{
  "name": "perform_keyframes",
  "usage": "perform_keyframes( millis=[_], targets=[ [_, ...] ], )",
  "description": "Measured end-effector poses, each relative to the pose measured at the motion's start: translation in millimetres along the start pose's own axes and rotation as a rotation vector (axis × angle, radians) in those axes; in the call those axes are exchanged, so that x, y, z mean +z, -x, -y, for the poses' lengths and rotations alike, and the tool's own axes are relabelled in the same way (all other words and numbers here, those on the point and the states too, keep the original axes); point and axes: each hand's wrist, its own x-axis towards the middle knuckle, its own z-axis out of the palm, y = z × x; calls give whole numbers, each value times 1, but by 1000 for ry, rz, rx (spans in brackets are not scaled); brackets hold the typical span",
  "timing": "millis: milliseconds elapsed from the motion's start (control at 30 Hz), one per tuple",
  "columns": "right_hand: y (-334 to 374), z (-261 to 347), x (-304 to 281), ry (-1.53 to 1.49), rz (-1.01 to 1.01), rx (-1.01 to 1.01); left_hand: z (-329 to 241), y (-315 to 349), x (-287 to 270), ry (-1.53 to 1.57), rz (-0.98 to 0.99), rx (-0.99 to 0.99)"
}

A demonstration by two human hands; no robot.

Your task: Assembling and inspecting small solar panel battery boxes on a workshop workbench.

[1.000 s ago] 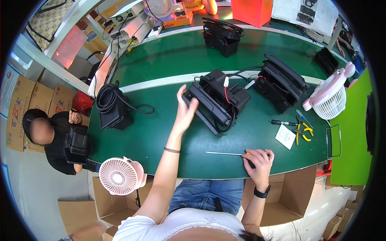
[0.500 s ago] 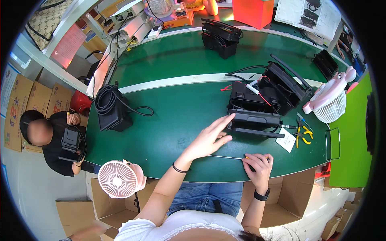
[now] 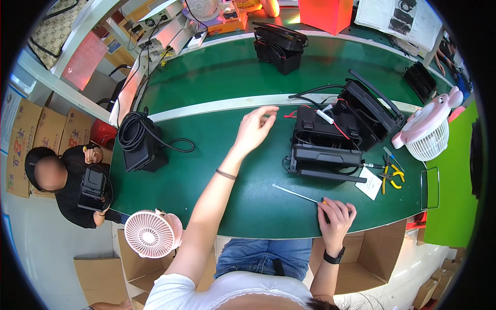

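My right hand (image 3: 336,214) rests near the table's front edge, closed round what looks like a screwdriver. Its long thin metal shaft (image 3: 294,193) points left over the table, and a bit of yellow shows at the fingers. Reaching forward over the table, my left hand (image 3: 253,129) has its fingers extended and holds nothing. It is just left of the red wire end (image 3: 290,113) by an opened black plastic case (image 3: 323,124). A white connector (image 3: 325,116) with a red lead lies across that case. In front stands a black hinged unit (image 3: 326,157) with a flat bracket.
Right of the case are yellow-handled pliers (image 3: 395,180), a white card (image 3: 370,185) and a pink fan (image 3: 426,129). A black box with coiled cable (image 3: 137,139) stands left; another pink fan (image 3: 151,233) is at the front edge. A co-worker (image 3: 67,181) sits at far left.
My left hand has moved forward and left, away from the front of the black unit. My right hand stays near the edge with the screwdriver, whose shaft now shows more fully.
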Motion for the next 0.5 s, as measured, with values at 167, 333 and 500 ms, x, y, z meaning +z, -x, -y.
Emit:
perform_keyframes(
  millis=[167,333,500],
  targets=[
    [2,1,-10,70,54,115,17,-57,10,-272,-60,97],
    [1,-5,-4,49,43,151,31,-117,32,-625,-240,391],
    [1,-8,-6,32,120,211,49,-164,46,-845,-278,291]
  ],
)
